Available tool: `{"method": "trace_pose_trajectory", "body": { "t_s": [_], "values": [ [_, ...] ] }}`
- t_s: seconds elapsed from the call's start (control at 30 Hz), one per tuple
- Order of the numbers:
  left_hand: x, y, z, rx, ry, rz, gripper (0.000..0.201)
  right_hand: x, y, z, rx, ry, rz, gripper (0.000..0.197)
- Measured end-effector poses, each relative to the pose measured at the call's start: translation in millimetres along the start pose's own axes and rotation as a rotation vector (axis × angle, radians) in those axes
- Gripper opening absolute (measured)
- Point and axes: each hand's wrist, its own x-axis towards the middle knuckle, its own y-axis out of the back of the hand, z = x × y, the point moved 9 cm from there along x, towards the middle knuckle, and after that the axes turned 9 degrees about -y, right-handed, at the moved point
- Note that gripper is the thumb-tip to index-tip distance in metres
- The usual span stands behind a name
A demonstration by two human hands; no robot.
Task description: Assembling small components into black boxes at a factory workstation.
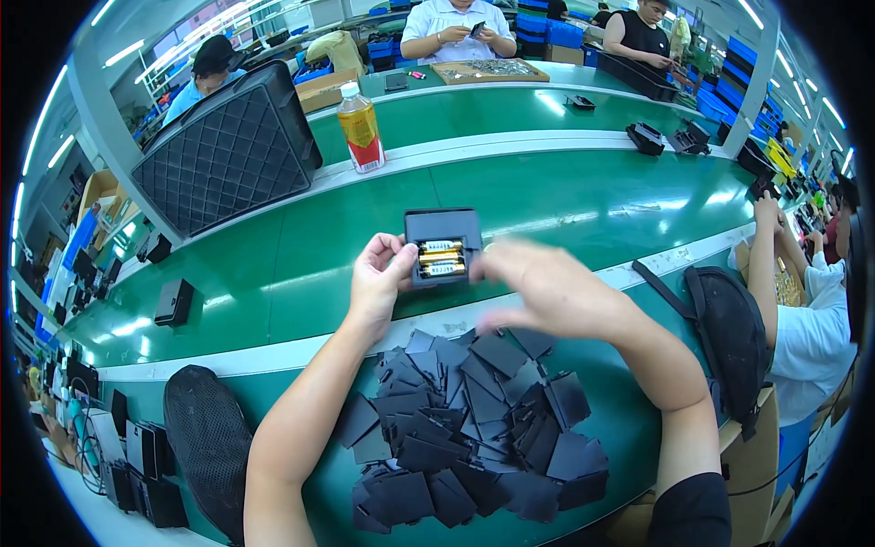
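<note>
My left hand (383, 276) grips a black plastic box (441, 221) by its left side, thumb on the front. Gold-coloured batteries (442, 258) lie side by side in its uncovered compartment, facing me. Close to the box's right edge is my right hand (547, 287), blurred by motion. Its thumb stands apart from the fingers, and no object shows between them; whether the fingertips touch the box I cannot tell. Below both hands, between my forearms, a loose heap of thin black plastic covers (465, 419) lies on the green table.
Across the green conveyor belt (319, 246) stand a drink bottle (361, 128) and a large black crate (232, 150). Another black box (174, 302) rests on the belt at left. Black bags lie beside my left arm (208, 447) and right arm (729, 328). Other people work around.
</note>
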Motion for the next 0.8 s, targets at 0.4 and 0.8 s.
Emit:
{"method": "trace_pose_trajectory", "body": {
  "t_s": [0.4, 0.8],
  "values": [
    [-2.1, -6.8, -6.7, -0.171, 0.094, -0.061, 0.016, -9.0, -40.8, -0.7, 0.17, 0.06, -0.454, 0.04],
    [-9.8, -38.6, 5.4, -0.046, 0.022, -0.149, 0.022, 14.9, -12.3, 56.3, 1.037, -0.372, 0.182, 0.01]
  ]
}}
